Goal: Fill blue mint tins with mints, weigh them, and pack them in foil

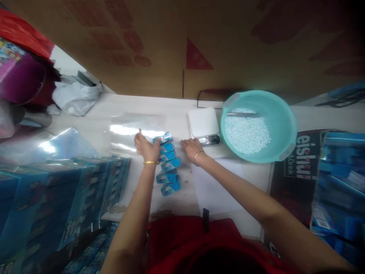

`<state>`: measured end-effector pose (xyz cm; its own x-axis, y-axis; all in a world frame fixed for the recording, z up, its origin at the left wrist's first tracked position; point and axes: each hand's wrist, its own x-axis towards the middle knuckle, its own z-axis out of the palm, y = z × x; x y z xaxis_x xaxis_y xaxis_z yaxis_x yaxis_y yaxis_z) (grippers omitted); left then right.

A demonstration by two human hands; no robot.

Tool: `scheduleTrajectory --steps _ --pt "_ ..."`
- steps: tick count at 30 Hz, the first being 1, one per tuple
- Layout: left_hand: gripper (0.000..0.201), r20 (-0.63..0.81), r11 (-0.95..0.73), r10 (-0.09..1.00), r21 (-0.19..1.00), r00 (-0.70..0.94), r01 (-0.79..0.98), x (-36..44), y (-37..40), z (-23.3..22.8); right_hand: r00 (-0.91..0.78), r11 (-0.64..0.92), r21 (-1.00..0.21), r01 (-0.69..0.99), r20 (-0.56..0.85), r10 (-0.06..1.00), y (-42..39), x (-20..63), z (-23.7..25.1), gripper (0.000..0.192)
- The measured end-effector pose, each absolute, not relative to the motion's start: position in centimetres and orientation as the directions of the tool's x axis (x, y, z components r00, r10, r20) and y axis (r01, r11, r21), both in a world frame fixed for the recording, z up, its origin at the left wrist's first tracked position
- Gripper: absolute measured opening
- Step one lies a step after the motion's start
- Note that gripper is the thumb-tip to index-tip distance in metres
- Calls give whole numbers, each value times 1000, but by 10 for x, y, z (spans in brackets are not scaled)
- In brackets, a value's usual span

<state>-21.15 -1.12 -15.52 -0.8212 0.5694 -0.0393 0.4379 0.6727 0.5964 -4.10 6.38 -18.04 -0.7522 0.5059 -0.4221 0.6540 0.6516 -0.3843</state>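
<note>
Head view: left hand (146, 147) seemingly grips the packet row (169, 164), running away from the person; right hand (192, 148) flat.

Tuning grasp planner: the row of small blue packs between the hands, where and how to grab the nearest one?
Take the nearest blue pack by its two long edges, from above. It lies flat on the table at the row's open end, clear of the left hand and right hand; only the next pack crowds its far edge.
</note>
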Motion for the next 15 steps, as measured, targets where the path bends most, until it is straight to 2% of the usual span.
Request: scheduleTrajectory --steps 2,3,4,6,8,10,12,15 --pt "54 182 443 736 599 -652 667 -186 -13 -141 -658 564 -340 752 -421 624 68 -7 -173 43" --pt "39 221 306 819 613 -529 729 -169 -13 -138 -611 515 -330 791 -428 665 68 12 -171 41" --pt "27 204 192 895 628 -398 754 -151 -14 -138 -576 476 -326 817 -453 680 65 32 -170 39" --pt "20 45 92 987 621 -153 779 -112 -15 -147 -553 431 -346 833 -512 658 50 72 -174 35" --pt "20 -183 121 983 517 -29 847 -77 -19 -167 -569 407 -401 821 -512 643 27 104 -184 35" --pt "23 -372 185 927 371 -37 910 -50 -25 -189 -570 354 -468 810 -487 662 3 126 -198 42" --pt "20 -446 213 893 283 -68 935 -35 -33 -209 -547 308 -506 806 -435 715 -13 136 -209 46" --pt "15 -445 187 895 308 -32 933 -29 -42 -223 -509 363 -436 824 -285 813 -14 137 -218 44"
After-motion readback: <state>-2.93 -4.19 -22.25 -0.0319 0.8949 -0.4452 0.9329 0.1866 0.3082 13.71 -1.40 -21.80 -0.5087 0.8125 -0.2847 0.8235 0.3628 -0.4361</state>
